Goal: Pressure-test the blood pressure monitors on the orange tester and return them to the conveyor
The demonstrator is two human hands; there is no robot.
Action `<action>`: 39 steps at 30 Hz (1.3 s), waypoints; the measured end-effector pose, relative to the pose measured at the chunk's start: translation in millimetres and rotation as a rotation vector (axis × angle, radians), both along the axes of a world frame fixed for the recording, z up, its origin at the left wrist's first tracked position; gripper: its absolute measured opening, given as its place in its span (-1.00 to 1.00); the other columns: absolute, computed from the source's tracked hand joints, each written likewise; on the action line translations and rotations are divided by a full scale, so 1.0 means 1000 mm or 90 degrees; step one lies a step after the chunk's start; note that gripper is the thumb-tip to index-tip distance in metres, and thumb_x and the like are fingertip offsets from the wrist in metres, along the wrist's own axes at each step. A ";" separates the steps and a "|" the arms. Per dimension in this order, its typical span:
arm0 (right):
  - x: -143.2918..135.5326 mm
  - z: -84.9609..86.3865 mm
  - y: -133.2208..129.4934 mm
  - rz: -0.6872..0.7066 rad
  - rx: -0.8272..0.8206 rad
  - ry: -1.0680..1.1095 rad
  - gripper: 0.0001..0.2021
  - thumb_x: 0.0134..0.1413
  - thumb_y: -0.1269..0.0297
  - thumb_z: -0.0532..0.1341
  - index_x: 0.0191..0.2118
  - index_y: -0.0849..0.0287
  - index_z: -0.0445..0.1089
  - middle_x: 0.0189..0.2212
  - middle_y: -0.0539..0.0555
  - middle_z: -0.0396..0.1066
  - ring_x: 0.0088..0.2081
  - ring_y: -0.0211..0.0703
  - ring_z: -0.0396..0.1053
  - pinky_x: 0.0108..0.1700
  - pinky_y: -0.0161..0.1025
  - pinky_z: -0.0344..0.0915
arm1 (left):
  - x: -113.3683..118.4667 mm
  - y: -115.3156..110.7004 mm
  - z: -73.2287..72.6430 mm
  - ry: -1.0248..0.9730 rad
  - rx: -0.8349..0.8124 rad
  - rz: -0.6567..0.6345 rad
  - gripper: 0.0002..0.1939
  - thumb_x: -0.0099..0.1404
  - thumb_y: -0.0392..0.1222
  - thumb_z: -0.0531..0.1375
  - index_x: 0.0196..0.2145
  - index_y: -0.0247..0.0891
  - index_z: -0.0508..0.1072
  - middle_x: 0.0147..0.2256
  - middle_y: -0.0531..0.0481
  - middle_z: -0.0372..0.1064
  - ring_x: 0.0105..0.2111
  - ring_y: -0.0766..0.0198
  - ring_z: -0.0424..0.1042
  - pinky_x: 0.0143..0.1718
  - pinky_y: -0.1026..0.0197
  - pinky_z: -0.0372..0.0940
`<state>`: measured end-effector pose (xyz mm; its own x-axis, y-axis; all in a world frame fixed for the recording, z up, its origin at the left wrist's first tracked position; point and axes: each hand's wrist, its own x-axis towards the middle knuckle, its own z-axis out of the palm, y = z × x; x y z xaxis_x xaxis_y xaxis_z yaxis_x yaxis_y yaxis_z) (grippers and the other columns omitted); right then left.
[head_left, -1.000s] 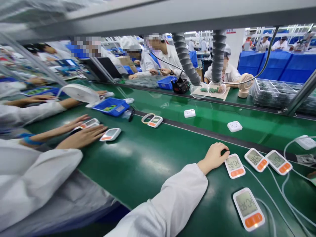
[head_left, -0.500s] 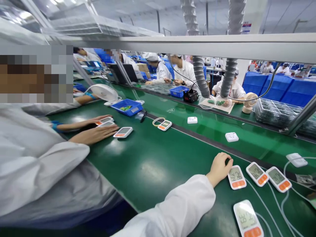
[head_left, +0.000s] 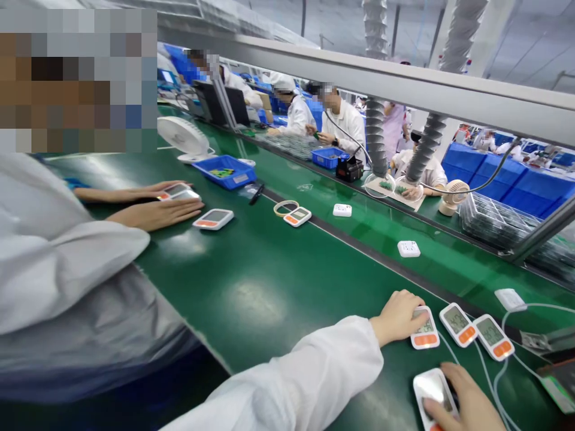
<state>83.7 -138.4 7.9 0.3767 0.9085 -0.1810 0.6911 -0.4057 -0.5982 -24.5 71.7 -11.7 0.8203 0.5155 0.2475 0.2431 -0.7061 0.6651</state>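
Note:
My left hand (head_left: 399,316) lies over the upper left of a white device with a screen and orange buttons (head_left: 426,340), its thumb on the screen and fingers at the top edge. Nearer the bottom edge, my right hand (head_left: 467,398) grips another such device (head_left: 431,386), thumb across its lower face and fingers round its right side. Two similar devices (head_left: 457,323) (head_left: 493,336) lie to the right of the first one. Thin white cables (head_left: 483,365) run among them.
A person's two hands (head_left: 157,209) hold devices at the left, near a loose device (head_left: 214,219). A blue tray (head_left: 242,178), a white fan (head_left: 182,136) and a device with a band (head_left: 297,216) stand farther back. White modules (head_left: 408,248) lie beyond the dark strip.
My right hand has come into view and taken hold of the nearest device. My left hand has moved onto the upper device, its thumb now over the screen. The view has shifted.

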 end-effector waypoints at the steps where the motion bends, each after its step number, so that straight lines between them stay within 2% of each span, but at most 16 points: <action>1: -0.008 0.004 0.016 0.028 -0.043 -0.001 -0.69 -0.11 0.09 0.36 -0.21 0.09 0.47 -0.14 0.14 0.47 -0.15 0.07 0.45 -0.11 -0.14 0.35 | 0.000 0.000 0.000 0.005 0.003 -0.001 -0.72 0.32 -0.03 0.17 -0.16 -0.25 0.53 -0.21 -0.11 0.51 -0.14 0.05 0.41 -0.07 0.03 0.24; 3: -0.023 0.012 0.039 0.083 -0.095 0.020 -0.81 -0.09 0.18 0.30 -0.31 0.11 0.41 -0.30 0.07 0.46 -0.26 -0.04 0.42 -0.19 -0.22 0.29 | 0.000 0.000 0.000 0.018 0.013 -0.003 -0.71 0.32 -0.01 0.16 -0.16 -0.24 0.53 -0.21 -0.10 0.51 -0.14 0.06 0.40 -0.08 0.04 0.24; 6: -0.036 0.016 0.050 0.139 -0.119 0.066 -0.86 -0.04 0.21 0.24 -0.44 0.13 0.29 -0.43 0.02 0.40 -0.33 -0.11 0.36 -0.27 -0.27 0.21 | 0.001 0.000 0.000 0.029 0.025 -0.015 -0.70 0.32 0.01 0.16 -0.15 -0.22 0.52 -0.22 -0.09 0.50 -0.14 0.05 0.40 -0.08 0.04 0.22; 12: -0.025 0.019 0.036 0.157 -0.113 0.229 -0.77 -0.07 0.30 0.27 -0.21 0.14 0.40 -0.40 -0.03 0.43 -0.35 -0.19 0.35 -0.29 -0.34 0.20 | -0.001 -0.007 0.003 0.015 0.021 -0.095 -0.69 0.29 0.01 0.17 -0.10 -0.20 0.49 -0.21 -0.09 0.50 -0.12 0.04 0.41 -0.07 0.04 0.22; 16: -0.011 0.030 0.024 0.183 -0.185 0.211 -0.63 -0.27 0.42 0.36 -0.20 0.10 0.47 -0.44 -0.10 0.41 -0.37 -0.22 0.33 -0.32 -0.38 0.16 | -0.002 -0.010 -0.001 0.000 0.006 -0.092 -0.62 0.32 0.01 0.16 0.00 -0.24 0.44 -0.12 -0.14 0.48 -0.09 0.03 0.40 -0.03 0.01 0.23; 19: -0.008 0.030 0.018 0.193 -0.210 0.182 -0.69 -0.28 0.41 0.39 -0.27 0.07 0.52 -0.48 -0.10 0.38 -0.38 -0.23 0.30 -0.33 -0.38 0.13 | -0.002 -0.010 -0.003 -0.028 -0.011 -0.084 -0.62 0.33 0.00 0.15 0.01 -0.25 0.43 -0.09 -0.16 0.46 -0.08 0.05 0.38 0.00 0.01 0.24; 21: -0.008 0.027 0.019 0.178 -0.163 0.214 -0.78 -0.22 0.30 0.41 -0.32 0.10 0.53 -0.47 -0.07 0.37 -0.38 -0.22 0.28 -0.34 -0.37 0.13 | -0.003 -0.010 -0.001 -0.087 -0.019 -0.064 -0.69 0.33 -0.04 0.14 -0.08 -0.26 0.46 -0.12 -0.16 0.46 -0.07 0.06 0.36 0.02 0.01 0.24; 23: -0.006 0.022 0.022 0.134 -0.054 0.296 -0.76 -0.11 0.13 0.40 -0.31 0.14 0.52 -0.46 -0.05 0.37 -0.39 -0.22 0.26 -0.35 -0.35 0.15 | -0.005 -0.010 0.004 -0.176 -0.023 -0.041 -0.74 0.35 -0.05 0.11 -0.20 -0.27 0.48 -0.16 -0.17 0.45 -0.07 0.07 0.34 0.05 0.03 0.23; 24: -0.004 0.019 0.024 0.093 0.014 0.345 -0.72 -0.06 0.06 0.39 -0.30 0.16 0.51 -0.45 -0.03 0.37 -0.39 -0.21 0.27 -0.35 -0.35 0.16 | -0.006 -0.011 0.007 -0.219 -0.030 -0.046 -0.72 0.38 -0.05 0.07 -0.26 -0.27 0.48 -0.19 -0.18 0.45 -0.09 0.09 0.35 0.03 0.04 0.23; 26: 0.003 0.013 0.027 -0.036 0.148 0.430 -0.64 0.01 -0.05 0.35 -0.27 0.17 0.49 -0.41 0.01 0.41 -0.38 -0.18 0.31 -0.32 -0.32 0.23 | -0.011 -0.015 0.013 -0.267 -0.056 -0.119 -0.60 0.44 -0.01 -0.06 -0.34 -0.27 0.45 -0.30 -0.16 0.43 -0.21 0.15 0.36 -0.08 0.10 0.27; 29: 0.015 -0.001 0.029 -0.237 0.257 0.503 -0.55 -0.05 -0.13 0.38 -0.23 0.19 0.49 -0.36 0.08 0.47 -0.36 -0.08 0.39 -0.31 -0.24 0.34 | -0.016 -0.022 0.016 -0.265 -0.125 -0.261 -0.47 0.46 0.10 -0.19 -0.33 -0.28 0.41 -0.44 -0.09 0.34 -0.41 0.23 0.31 -0.29 0.17 0.26; 31: 0.019 -0.010 0.029 -0.287 0.285 0.530 -0.51 -0.10 -0.13 0.41 -0.20 0.20 0.50 -0.31 0.12 0.50 -0.33 -0.02 0.43 -0.31 -0.20 0.38 | -0.017 -0.028 0.016 -0.248 -0.190 -0.280 -0.50 0.40 0.21 -0.06 -0.26 -0.29 0.41 -0.47 -0.03 0.30 -0.49 0.28 0.26 -0.41 0.22 0.20; 34: 0.016 -0.020 0.030 -0.303 0.326 0.557 -0.49 -0.07 -0.17 0.38 -0.18 0.19 0.53 -0.24 0.15 0.53 -0.28 0.02 0.46 -0.27 -0.18 0.41 | -0.015 -0.034 0.016 -0.240 -0.329 -0.233 -0.54 0.29 0.22 0.13 -0.25 -0.30 0.41 -0.48 0.04 0.24 -0.55 0.36 0.18 -0.51 0.28 0.10; 37: 0.007 -0.025 0.034 -0.312 0.345 0.586 -0.38 0.07 -0.33 0.19 -0.13 0.19 0.55 -0.24 0.18 0.54 -0.30 0.02 0.47 -0.30 -0.17 0.41 | -0.010 -0.035 0.018 -0.264 -0.547 -0.161 -0.52 0.25 0.24 0.16 -0.27 -0.31 0.40 -0.45 0.02 0.27 -0.52 0.35 0.23 -0.48 0.28 0.13; 39: 0.002 -0.026 0.035 -0.286 0.318 0.556 -0.38 0.08 -0.30 0.19 -0.09 0.20 0.56 -0.29 0.17 0.54 -0.38 -0.03 0.44 -0.38 -0.20 0.37 | -0.007 -0.034 0.019 -0.267 -0.670 -0.110 -0.47 0.19 0.28 0.20 -0.25 -0.32 0.41 -0.46 0.01 0.31 -0.52 0.33 0.27 -0.47 0.27 0.17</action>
